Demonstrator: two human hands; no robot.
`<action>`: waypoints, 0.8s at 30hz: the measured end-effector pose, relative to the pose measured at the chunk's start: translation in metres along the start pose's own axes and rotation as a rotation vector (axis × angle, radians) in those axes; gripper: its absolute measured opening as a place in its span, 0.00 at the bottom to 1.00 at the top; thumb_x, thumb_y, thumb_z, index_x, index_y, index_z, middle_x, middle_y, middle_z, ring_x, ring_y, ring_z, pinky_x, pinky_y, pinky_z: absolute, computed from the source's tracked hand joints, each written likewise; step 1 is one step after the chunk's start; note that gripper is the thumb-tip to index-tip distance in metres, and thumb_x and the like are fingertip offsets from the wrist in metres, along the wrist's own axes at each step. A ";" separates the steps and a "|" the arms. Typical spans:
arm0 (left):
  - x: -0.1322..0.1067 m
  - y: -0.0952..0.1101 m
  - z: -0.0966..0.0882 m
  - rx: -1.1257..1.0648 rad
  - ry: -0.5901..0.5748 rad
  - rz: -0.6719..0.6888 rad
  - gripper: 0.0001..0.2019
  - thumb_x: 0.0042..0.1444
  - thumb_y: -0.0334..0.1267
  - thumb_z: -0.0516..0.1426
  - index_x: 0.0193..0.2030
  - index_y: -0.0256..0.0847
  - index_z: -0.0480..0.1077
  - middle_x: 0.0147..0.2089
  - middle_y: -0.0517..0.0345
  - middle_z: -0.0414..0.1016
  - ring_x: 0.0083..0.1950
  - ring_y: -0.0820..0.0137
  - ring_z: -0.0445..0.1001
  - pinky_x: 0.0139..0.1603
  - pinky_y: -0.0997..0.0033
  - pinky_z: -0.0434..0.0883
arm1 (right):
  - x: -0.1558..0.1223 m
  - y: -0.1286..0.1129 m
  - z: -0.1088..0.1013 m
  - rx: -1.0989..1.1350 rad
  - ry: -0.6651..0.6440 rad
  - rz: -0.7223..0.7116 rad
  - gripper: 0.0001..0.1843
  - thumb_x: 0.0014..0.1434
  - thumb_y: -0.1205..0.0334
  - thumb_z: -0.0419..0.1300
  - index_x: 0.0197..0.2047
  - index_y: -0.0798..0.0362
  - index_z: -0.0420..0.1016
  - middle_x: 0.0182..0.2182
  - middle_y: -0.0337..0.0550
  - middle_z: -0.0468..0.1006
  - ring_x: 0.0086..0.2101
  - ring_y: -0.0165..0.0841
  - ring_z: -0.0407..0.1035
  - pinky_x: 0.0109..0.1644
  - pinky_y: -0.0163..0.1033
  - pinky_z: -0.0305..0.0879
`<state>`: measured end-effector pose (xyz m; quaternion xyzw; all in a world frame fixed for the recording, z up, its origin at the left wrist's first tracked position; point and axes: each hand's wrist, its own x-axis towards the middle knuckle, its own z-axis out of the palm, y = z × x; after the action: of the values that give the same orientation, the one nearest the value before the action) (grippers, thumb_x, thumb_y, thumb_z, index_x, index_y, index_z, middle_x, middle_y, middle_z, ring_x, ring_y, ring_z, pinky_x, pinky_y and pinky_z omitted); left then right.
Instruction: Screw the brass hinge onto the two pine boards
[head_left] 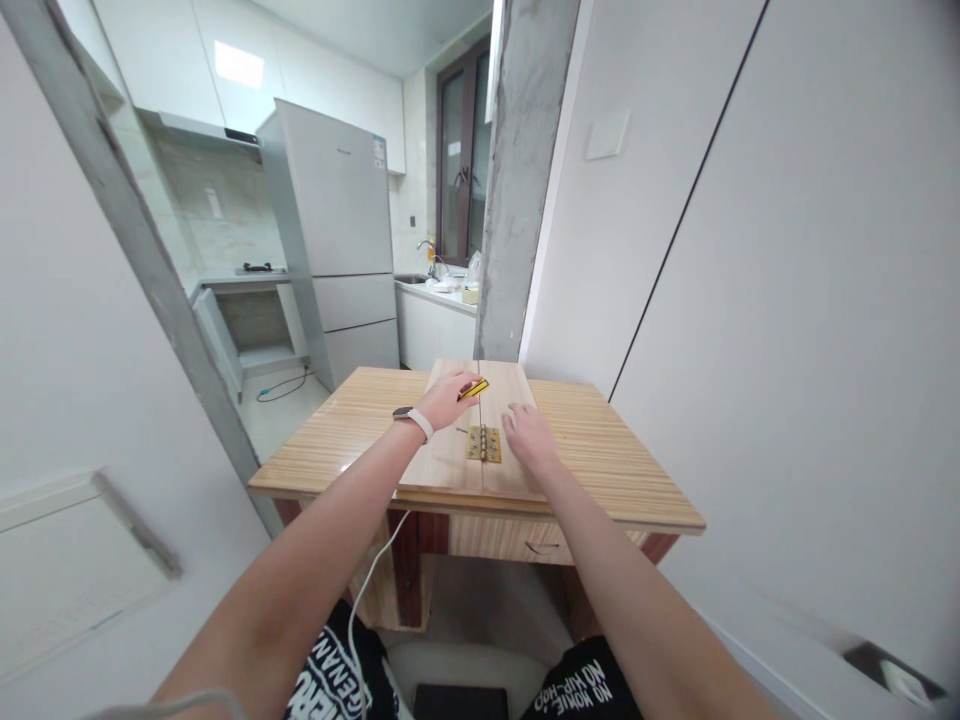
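Observation:
My left hand (448, 398), with a pale-banded watch on its wrist, is closed on a small flat yellow-and-black object (474, 389) above two pale wooden boards (439, 465). The boards lie side by side on the table, with a seam between them. A brass hinge (484, 444) straddles that seam, its knuckle along the joint. Just left of it lies what looks like a small screw (461, 430). My right hand (529, 433) rests at the right board, beside the hinge, with its fingers loosely bent and apart. I see nothing in it.
Under the boards stands a striped wooden table (315, 440) with a drawer (510, 540) in front. A white cable (379, 560) hangs at its left front edge. White walls flank both sides. Beyond are a grey refrigerator (341, 210) and a kitchen counter with a sink (411, 279).

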<state>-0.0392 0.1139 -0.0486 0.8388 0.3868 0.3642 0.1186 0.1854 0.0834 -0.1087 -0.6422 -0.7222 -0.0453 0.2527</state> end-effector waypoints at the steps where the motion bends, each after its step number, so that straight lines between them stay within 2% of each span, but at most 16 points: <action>1: -0.002 0.005 -0.001 -0.025 0.011 -0.012 0.22 0.60 0.36 0.62 0.61 0.42 0.70 0.51 0.51 0.76 0.51 0.63 0.77 0.59 0.59 0.74 | 0.005 -0.006 -0.008 0.092 0.014 0.038 0.25 0.75 0.48 0.41 0.61 0.51 0.71 0.54 0.54 0.77 0.53 0.39 0.70 0.57 0.41 0.61; 4: -0.008 0.020 0.003 -0.105 0.039 0.001 0.25 0.59 0.36 0.64 0.62 0.43 0.66 0.46 0.54 0.78 0.48 0.64 0.78 0.55 0.59 0.75 | 0.016 -0.026 -0.033 0.318 -0.023 0.022 0.31 0.75 0.41 0.35 0.58 0.49 0.71 0.42 0.46 0.81 0.42 0.36 0.75 0.46 0.38 0.64; 7: -0.010 0.033 0.010 -0.173 0.055 0.030 0.21 0.62 0.38 0.61 0.61 0.42 0.66 0.45 0.53 0.78 0.46 0.65 0.79 0.51 0.62 0.76 | 0.019 -0.042 -0.051 0.393 -0.093 -0.140 0.29 0.74 0.39 0.38 0.52 0.48 0.72 0.41 0.42 0.82 0.40 0.35 0.75 0.44 0.36 0.64; 9: -0.011 0.037 0.015 -0.194 0.079 0.034 0.19 0.64 0.38 0.59 0.61 0.42 0.66 0.47 0.53 0.78 0.44 0.66 0.79 0.50 0.63 0.76 | 0.018 -0.049 -0.059 0.337 -0.068 -0.186 0.26 0.74 0.39 0.42 0.49 0.48 0.72 0.41 0.43 0.82 0.41 0.35 0.75 0.43 0.35 0.62; 11: -0.014 0.036 0.019 -0.202 0.099 0.027 0.25 0.63 0.41 0.60 0.65 0.42 0.62 0.50 0.52 0.78 0.47 0.66 0.79 0.52 0.62 0.76 | 0.019 -0.050 -0.069 0.242 -0.032 -0.181 0.23 0.74 0.41 0.45 0.47 0.49 0.72 0.39 0.44 0.82 0.39 0.36 0.74 0.41 0.35 0.61; 14: -0.025 0.024 0.025 -0.083 0.114 -0.044 0.37 0.59 0.49 0.64 0.70 0.40 0.56 0.60 0.43 0.73 0.60 0.59 0.73 0.62 0.56 0.71 | 0.025 -0.043 -0.088 0.104 0.003 -0.159 0.20 0.75 0.45 0.47 0.45 0.49 0.72 0.36 0.44 0.82 0.37 0.36 0.74 0.41 0.36 0.59; 16: -0.038 0.011 0.031 0.112 0.048 -0.129 0.43 0.55 0.58 0.65 0.70 0.37 0.58 0.66 0.36 0.67 0.68 0.50 0.66 0.69 0.50 0.63 | 0.031 -0.035 -0.102 0.018 0.002 -0.139 0.17 0.75 0.47 0.48 0.46 0.50 0.71 0.37 0.46 0.82 0.38 0.37 0.75 0.42 0.36 0.59; 19: -0.060 -0.006 0.041 0.293 -0.129 -0.247 0.50 0.50 0.72 0.61 0.70 0.37 0.61 0.69 0.35 0.64 0.71 0.45 0.61 0.71 0.49 0.59 | 0.040 -0.024 -0.113 -0.100 -0.044 -0.132 0.16 0.74 0.49 0.50 0.48 0.51 0.71 0.39 0.48 0.82 0.40 0.39 0.75 0.42 0.38 0.59; 22: -0.075 -0.014 0.050 0.358 -0.215 -0.303 0.55 0.48 0.78 0.55 0.74 0.40 0.57 0.73 0.35 0.59 0.74 0.43 0.57 0.71 0.46 0.57 | 0.043 -0.018 -0.111 -0.137 -0.064 -0.147 0.15 0.74 0.50 0.51 0.48 0.51 0.71 0.40 0.48 0.82 0.40 0.39 0.75 0.41 0.38 0.59; 24: -0.080 -0.015 0.054 0.373 -0.231 -0.306 0.56 0.48 0.80 0.53 0.75 0.44 0.55 0.73 0.36 0.58 0.74 0.42 0.56 0.71 0.44 0.56 | 0.043 -0.016 -0.105 -0.139 -0.070 -0.144 0.14 0.74 0.50 0.51 0.48 0.50 0.71 0.40 0.48 0.83 0.40 0.39 0.76 0.41 0.38 0.58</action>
<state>-0.0451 0.0696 -0.1357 0.8140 0.5534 0.1661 0.0590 0.1999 0.0790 0.0047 -0.6059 -0.7699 -0.0911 0.1783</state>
